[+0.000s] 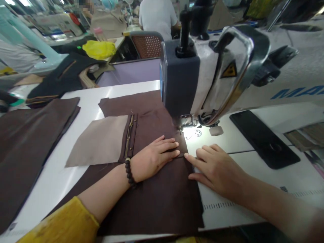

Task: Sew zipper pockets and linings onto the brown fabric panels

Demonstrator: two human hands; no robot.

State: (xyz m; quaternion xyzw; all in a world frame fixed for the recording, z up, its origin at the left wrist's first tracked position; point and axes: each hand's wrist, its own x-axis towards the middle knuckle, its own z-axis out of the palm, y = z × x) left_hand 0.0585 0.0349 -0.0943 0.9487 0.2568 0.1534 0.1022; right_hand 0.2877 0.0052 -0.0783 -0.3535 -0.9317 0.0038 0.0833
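A dark brown fabric panel (162, 199) lies under the head of a sewing machine (181, 74), its right edge beside the lit needle area. Set into the panel is a brass zipper (129, 135), with a beige pocket cloth (100, 141) spread to its left. My left hand (154, 155) rests flat on the panel, fingers stretched toward the presser foot (181, 129). At the panel's right edge, by a crease, my right hand (212, 165) touches the cloth with index finger and thumb apart; its other fingers are curled.
A black phone (264, 138) lies on the machine bed to the right. More brown fabric (37, 135) is at the left, with a dark garment piece (57, 79) behind it. Beyond are a yellow bag (98, 49), a chair (146, 45) and a person in white (158, 17).
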